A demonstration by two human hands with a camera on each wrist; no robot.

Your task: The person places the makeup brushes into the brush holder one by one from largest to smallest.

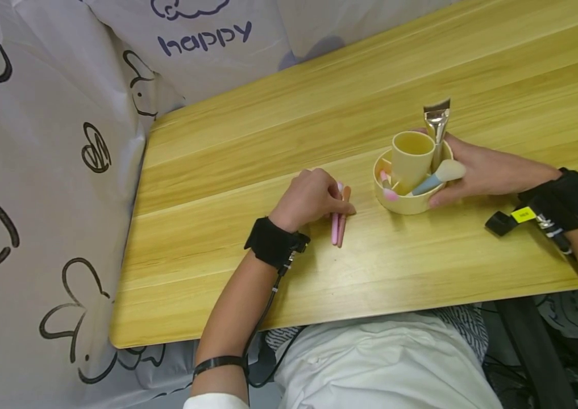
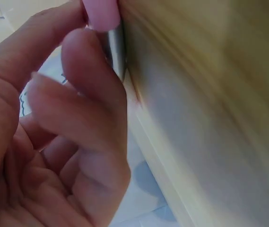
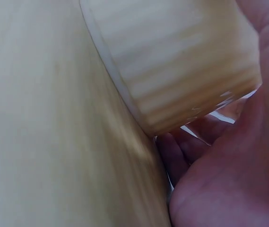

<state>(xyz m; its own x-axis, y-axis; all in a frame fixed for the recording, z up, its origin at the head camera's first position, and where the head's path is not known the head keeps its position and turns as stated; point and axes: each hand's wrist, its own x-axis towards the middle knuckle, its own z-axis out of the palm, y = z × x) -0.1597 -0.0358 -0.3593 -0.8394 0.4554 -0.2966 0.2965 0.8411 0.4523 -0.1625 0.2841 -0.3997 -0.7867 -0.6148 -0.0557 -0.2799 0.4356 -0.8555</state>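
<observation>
Sticks, one pink, one tan, are side by side at the bench, pinched in the left hand's fingers, just left of a cream holder; whether they touch the wood is unclear. Thin and paired, they could slip or splay if that pinch slackened. A blue brush juts past the holder's rim near the right hand; a knock could dislodge it. The left is knuckles up; the right grips the holder from its right side, thumb in front.
</observation>
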